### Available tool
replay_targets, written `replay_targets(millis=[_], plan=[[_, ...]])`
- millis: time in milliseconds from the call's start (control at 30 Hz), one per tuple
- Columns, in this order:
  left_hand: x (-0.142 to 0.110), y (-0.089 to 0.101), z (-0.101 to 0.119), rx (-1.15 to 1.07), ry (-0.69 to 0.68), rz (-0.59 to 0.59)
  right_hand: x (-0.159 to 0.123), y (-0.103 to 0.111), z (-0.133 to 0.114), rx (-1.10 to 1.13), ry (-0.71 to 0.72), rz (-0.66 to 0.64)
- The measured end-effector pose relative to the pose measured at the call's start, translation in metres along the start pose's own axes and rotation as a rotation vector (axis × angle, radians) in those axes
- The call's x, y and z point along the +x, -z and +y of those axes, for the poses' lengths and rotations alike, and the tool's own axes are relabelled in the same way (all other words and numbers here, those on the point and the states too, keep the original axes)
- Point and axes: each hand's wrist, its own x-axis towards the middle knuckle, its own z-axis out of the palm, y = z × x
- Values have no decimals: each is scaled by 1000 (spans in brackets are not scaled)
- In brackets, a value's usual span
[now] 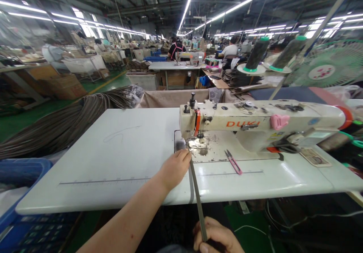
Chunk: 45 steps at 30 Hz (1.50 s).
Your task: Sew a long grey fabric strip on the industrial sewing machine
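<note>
A narrow grey-brown strap (196, 187) runs from the needle area of the sewing machine (227, 122) down over the table's front edge. My left hand (176, 167) is closed on its upper end, close beside the needle plate (197, 143). Below the table edge, my right hand (215, 236) grips the lower stretch of the strap between thumb and fingers. Part of the right hand is cut off by the frame's bottom. Pink-handled thread snips (233, 162) lie on the table to the right of the strap.
The white table (113, 151) has a printed ruler line. A big bundle of brown straps (70, 119) lies behind its left side, near a blue crate (25, 170). Thread cones (256, 53) and a green fan (323, 70) stand at right. People work at machines farther back.
</note>
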Motion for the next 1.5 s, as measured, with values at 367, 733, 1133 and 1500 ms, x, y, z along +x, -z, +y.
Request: replay_targets(millis=[367, 733, 1133, 1500], plan=[[2, 4, 2, 8, -20, 32, 3, -5, 3, 50, -66, 58], [0, 0, 1, 29, -15, 31, 3, -2, 0, -37, 1, 4], [0, 3, 1, 13, 7, -36, 0, -6, -14, -20, -64, 34], [1, 5, 1, -19, 20, -61, 5, -3, 20, 5, -111, 187]])
